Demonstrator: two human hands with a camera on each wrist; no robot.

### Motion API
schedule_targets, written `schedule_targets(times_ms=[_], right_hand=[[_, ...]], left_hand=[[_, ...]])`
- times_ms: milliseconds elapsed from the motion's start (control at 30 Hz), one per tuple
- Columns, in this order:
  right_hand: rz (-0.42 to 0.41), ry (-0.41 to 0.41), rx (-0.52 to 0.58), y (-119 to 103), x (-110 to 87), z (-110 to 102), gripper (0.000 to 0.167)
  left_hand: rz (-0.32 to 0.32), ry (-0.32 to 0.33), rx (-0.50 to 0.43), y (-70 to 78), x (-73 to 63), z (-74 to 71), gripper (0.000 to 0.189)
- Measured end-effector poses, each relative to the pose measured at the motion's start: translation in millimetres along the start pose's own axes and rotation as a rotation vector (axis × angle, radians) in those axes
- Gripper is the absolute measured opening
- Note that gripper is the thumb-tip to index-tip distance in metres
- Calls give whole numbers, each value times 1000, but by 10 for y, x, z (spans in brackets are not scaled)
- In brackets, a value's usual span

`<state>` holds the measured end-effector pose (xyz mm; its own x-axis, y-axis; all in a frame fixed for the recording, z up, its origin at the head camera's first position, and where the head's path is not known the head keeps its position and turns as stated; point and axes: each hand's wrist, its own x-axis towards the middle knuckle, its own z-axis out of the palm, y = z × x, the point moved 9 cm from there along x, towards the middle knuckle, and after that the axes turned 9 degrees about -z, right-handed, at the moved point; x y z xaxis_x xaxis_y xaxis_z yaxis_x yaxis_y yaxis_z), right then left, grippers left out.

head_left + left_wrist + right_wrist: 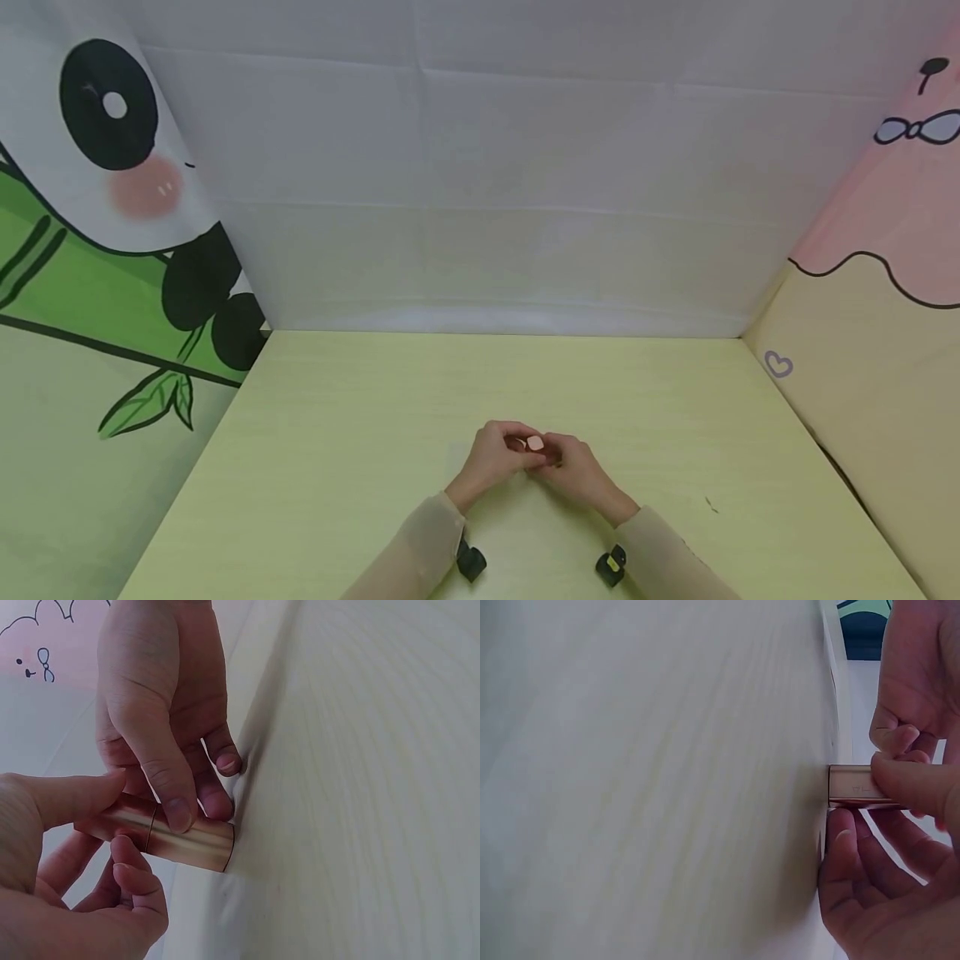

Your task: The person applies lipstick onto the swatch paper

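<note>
A shiny rose-gold lipstick tube (196, 844) stands roughly upright between both hands, its squarish pale end (535, 443) facing up in the head view. A dark seam crosses its body. With thumb and fingers, the left hand (491, 460) pinches the upper part. Lower down, the right hand (581, 473) grips the tube, its thumb flat along one side in the left wrist view. Small marks show on the tube's lower part (851, 784) in the right wrist view. That lower end meets the tabletop or is very close to it; I cannot tell which.
The pale wood-grain table (360, 417) extends all around the hands. A small dark mark (711, 505) lies to their right. Behind is a white sheet wall (480, 208); printed cartoon panels stand left (150, 292) and right (885, 350). Black wrist cameras (471, 562) hang under the sleeves.
</note>
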<state>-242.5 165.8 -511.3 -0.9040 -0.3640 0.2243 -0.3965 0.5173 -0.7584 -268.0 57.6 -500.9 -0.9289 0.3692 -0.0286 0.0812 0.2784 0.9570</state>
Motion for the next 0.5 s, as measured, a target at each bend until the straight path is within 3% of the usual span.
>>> schedule_targets(times_ms=[267, 500], right_hand=[[3, 4, -1, -7, 3, 16, 19], [-15, -5, 11, 19, -20, -7, 17]], left_hand=[[21, -15, -10, -6, -3, -6, 23], [-22, 6, 23, -32, -10, -42, 29]])
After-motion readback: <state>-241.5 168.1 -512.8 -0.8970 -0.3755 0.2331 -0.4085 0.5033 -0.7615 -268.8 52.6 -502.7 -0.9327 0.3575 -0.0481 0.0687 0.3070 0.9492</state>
